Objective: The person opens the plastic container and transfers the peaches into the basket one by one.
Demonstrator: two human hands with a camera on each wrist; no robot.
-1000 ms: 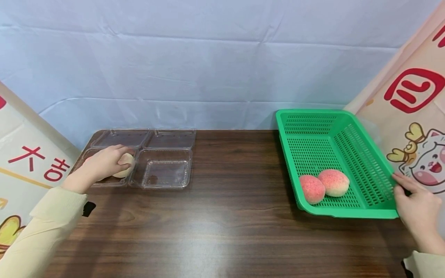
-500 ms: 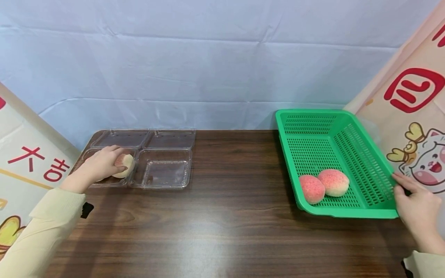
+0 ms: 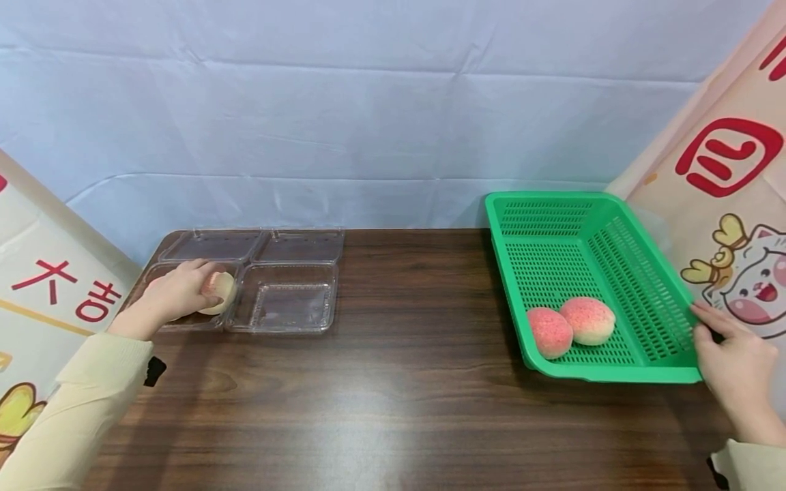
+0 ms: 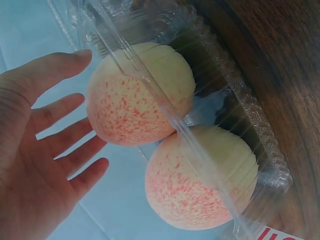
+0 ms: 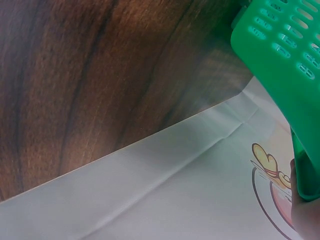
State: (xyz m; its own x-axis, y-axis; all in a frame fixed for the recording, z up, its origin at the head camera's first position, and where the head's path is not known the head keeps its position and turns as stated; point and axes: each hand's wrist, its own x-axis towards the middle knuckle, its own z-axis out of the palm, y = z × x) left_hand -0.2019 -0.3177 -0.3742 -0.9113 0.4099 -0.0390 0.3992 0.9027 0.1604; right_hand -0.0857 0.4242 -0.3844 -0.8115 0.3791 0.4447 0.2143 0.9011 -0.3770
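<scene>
brown table (image 3: 393, 389) before pale-blue cloth (image 3: 368, 129)

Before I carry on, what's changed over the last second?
Your left grip has eased back slightly leftward, uncovering more of the peach beside it and seemingly letting go. Your right grip stays on the green basket, whose two peaches haven't moved.

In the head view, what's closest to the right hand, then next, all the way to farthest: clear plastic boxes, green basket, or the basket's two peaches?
1. Green basket: right side, held by the right hand.
2. Right peach: in the basket.
3. Left peach: beside it.
4. Clear plastic boxes: far left.
</scene>
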